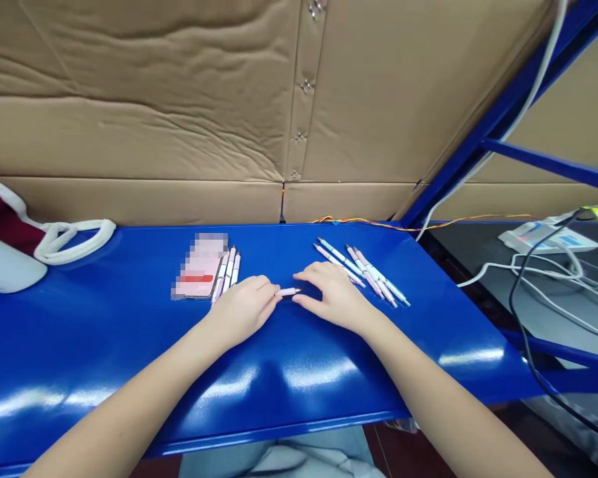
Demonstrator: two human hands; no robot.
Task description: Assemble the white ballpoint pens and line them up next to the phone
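Observation:
A short pink pen (288,291) is held between both hands just above the blue table (104,345). My left hand (244,307) has its fingers curled and pinches the pen's left end. My right hand (331,292) rests on the table and pinches the pen's right end with thumb and fingers. To the right of that hand lie several pink and pale blue pens (363,269) in a loose fan. Left of my left hand sit three white and pink pens (228,271) side by side.
A pink packet (199,275), blurred, lies beside the three pens. A white and dark red bag (10,245) with a loop handle sits at the table's left end. Cardboard sheets form the back wall. White and black cables (543,279) run over a lower shelf at right.

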